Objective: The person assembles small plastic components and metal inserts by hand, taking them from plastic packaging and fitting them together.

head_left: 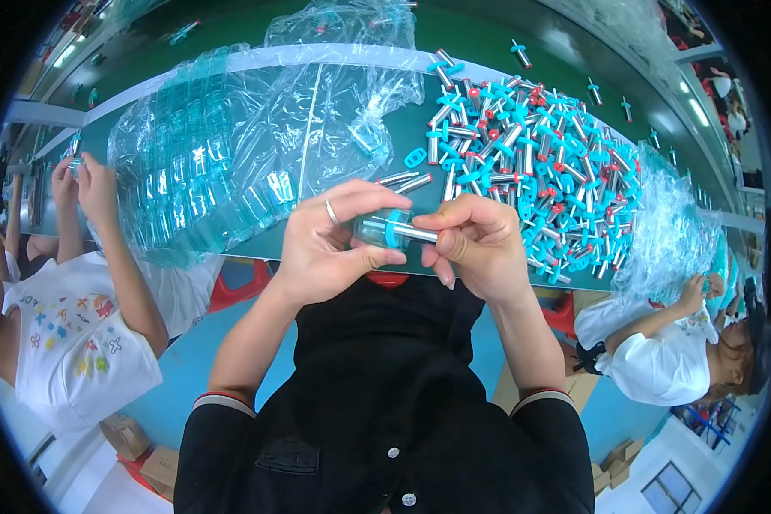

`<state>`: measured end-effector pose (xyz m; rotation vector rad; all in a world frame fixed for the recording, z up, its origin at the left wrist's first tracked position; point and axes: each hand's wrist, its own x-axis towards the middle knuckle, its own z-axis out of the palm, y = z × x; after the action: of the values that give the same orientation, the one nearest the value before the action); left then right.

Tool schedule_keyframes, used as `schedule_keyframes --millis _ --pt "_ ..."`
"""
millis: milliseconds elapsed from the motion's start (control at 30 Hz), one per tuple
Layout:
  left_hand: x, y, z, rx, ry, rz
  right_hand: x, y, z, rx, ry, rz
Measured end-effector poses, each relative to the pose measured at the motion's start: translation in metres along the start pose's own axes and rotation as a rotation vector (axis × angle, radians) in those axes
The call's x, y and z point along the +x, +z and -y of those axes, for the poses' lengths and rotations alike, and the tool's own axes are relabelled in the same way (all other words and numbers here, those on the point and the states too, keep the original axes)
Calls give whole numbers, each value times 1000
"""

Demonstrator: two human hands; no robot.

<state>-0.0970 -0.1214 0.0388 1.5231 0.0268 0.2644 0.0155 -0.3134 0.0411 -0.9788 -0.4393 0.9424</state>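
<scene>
Centre: right end of tube covered by fingers of right hand. Part of cup hidden by left hand; seating of ring in it cannot be told. Right of centre: lower layers of pile buried. Upper left: edges of cups blurred by glare and bag. Far left: co-worker cut off by dark rim; held object too small to identify. Lower edge: shirt cut off.

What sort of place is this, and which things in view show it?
Probably a factory assembly line: a heap of matching parts, what looks like a green conveyor, and people working on both sides.
</scene>
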Motion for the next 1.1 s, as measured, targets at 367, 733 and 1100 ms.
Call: schedule_keyframes --millis 367,733,1100 --pt "-1 6 -5 17 21 15 -10 8 0 -50 -43 -42" --pt "1 8 7 421 153 15 -13 23 -15 -411 -117 -224" --pt "-2 6 33 247 67 -12 -8 36 -12 -822 -513 -412"
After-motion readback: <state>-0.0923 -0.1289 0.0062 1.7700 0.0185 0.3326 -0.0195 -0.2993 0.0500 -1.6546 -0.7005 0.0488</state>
